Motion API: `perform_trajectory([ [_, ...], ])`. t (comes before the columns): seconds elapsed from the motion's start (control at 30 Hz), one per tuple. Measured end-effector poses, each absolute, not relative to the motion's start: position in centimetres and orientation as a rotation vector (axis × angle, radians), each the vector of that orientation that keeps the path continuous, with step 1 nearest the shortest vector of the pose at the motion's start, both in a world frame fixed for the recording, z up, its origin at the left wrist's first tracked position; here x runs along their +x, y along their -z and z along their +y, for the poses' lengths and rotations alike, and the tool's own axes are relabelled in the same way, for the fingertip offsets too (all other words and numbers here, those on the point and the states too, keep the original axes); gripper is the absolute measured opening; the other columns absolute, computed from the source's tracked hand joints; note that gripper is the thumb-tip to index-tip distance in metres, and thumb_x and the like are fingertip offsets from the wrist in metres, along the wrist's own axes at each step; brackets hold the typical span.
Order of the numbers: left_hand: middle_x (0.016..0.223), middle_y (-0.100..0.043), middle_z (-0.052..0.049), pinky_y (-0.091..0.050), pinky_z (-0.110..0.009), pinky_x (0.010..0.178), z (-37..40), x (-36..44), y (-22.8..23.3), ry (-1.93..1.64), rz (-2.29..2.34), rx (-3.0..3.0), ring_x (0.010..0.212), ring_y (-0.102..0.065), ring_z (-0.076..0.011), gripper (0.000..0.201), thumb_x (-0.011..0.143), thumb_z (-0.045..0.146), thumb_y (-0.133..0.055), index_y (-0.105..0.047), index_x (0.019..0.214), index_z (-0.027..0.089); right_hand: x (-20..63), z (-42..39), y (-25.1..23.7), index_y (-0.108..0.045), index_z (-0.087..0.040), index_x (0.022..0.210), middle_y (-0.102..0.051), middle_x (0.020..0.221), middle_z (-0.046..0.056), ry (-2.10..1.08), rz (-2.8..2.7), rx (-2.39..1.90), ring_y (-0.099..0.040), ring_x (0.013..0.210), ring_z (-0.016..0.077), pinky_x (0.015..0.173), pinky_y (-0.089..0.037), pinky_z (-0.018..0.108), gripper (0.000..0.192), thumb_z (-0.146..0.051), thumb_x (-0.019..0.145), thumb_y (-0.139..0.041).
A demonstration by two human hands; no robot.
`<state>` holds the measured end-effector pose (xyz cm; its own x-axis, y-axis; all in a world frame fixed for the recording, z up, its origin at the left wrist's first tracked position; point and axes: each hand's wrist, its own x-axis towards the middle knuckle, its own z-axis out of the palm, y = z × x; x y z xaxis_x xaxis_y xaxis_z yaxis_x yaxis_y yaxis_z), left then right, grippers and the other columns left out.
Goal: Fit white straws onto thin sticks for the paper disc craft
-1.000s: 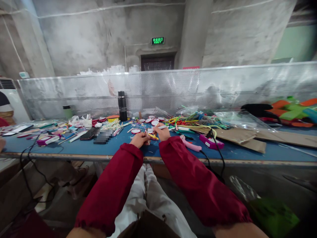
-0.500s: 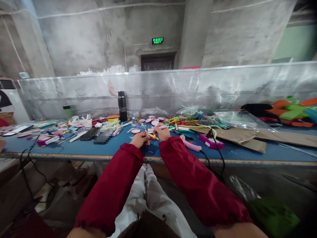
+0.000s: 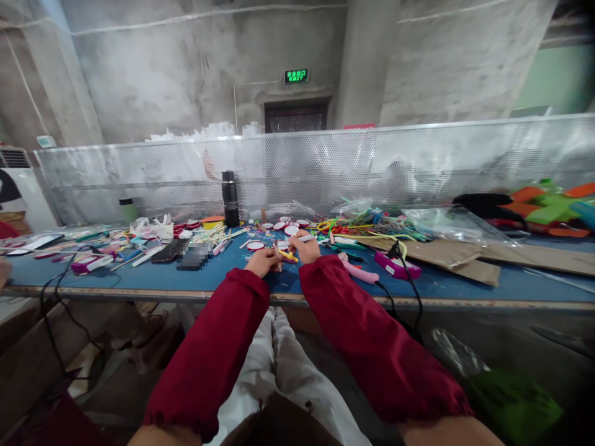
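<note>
Little has changed over the past second: both hands stay low over the blue worktop point(image 3: 139, 282), and only the view has shifted slightly. The left hand point(image 3: 263, 262) is curled round a thin pale stick point(image 3: 277, 256), while the right hand point(image 3: 305, 249) pinches a white pen-like tool point(image 3: 297, 239) over a small yellow piece point(image 3: 288, 254) lying between them (its make is too small to tell). Red-and-white discs point(image 3: 283, 227), a black flask point(image 3: 229, 199) and tangled coloured cords point(image 3: 372, 223) lie beyond; a pink glue gun point(image 3: 359, 272) rests just right of the red sleeve point(image 3: 372, 347).
</note>
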<state>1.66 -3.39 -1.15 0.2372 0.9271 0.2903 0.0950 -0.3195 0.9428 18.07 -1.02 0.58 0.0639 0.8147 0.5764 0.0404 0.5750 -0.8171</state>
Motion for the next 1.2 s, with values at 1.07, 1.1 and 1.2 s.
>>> perform_trajectory([
  [1.07, 0.065, -0.068, 0.0, -0.054, -0.026, 0.062, -3.09, 1.73, 1.29, -1.131, 0.999, 1.468, 0.058, -0.062, -0.0119, 0.027, 0.076, 0.032, -0.088, -0.068, 0.074, 0.014, 17.89, -1.1, -0.85, -0.052, -0.029, 0.061, -0.062, 0.051, 0.0, -0.719, -1.457, -0.773, -0.055, 0.049, 0.0191, 0.052, -0.048, 0.034, 0.026, -0.048, 0.063, -0.069],
  [1.1, 0.065, -0.068, 0.0, -0.055, -0.026, 0.062, -3.06, 1.71, 1.31, -1.13, 0.998, 1.472, 0.059, -0.062, -0.0121, 0.028, 0.075, 0.033, -0.088, -0.068, 0.075, 0.014, 17.9, -1.11, -0.85, -0.052, -0.029, 0.061, -0.061, 0.051, 0.0, -0.72, -1.457, -0.769, -0.055, 0.049, 0.0189, 0.052, -0.048, 0.034, 0.025, -0.047, 0.064, -0.068],
  [1.2, 0.065, -0.068, 0.0, -0.055, -0.027, 0.063, -2.94, 1.64, 1.38, -1.131, 0.994, 1.497, 0.059, -0.063, -0.0128, 0.032, 0.073, 0.037, -0.09, -0.068, 0.074, 0.014, 17.91, -1.09, -0.8, -0.052, -0.028, 0.061, -0.061, 0.051, 0.0, -0.727, -1.456, -0.761, -0.055, 0.049, 0.0183, 0.053, -0.048, 0.034, 0.022, -0.044, 0.065, -0.067],
])
